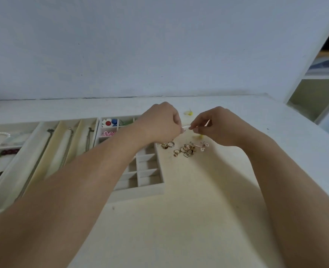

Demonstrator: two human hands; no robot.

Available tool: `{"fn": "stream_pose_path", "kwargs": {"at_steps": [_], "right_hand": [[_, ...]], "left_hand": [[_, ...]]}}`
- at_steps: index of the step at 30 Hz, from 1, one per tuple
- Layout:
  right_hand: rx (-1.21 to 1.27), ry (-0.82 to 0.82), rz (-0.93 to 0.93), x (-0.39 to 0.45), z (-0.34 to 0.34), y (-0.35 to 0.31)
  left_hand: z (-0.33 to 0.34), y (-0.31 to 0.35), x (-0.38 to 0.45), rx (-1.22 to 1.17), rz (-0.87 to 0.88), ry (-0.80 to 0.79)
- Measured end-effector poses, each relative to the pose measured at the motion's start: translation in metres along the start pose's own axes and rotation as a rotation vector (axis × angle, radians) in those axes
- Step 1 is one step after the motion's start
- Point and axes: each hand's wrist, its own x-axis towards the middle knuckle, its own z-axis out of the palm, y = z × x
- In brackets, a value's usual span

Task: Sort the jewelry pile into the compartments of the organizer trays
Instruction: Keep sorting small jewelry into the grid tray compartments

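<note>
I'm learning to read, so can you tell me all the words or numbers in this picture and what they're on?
There are none to read here.
The trays, the jewelry pile and the table carry no letters or numbers.
The wall is blank, with only small dark specks.
The shelf things at the far right are too blurred to tell.
Both hands, left hand and right hand, pinch a small pale piece with no visible writing.

left hand (159, 122): fingers curled, pinching | right hand (215, 125): fingers curled, pinching | forearms extended, converging
</note>
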Motion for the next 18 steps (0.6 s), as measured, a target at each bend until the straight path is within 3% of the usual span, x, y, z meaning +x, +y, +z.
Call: {"fn": "stream_pose_path", "kwargs": {"at_steps": [11,18], "right_hand": [[-0.122,-0.164,0.100,-0.0055,-0.0008,-0.0040],[-0.107,-0.184,0.111,-0.0047,0.0001,-0.0044]], "left_hand": [[-0.0045,-0.0046,0.0039,-0.131,-0.021,0.063],[-0.0086,-0.0027,-0.0004,-0.242,-0.041,0.079]]}}
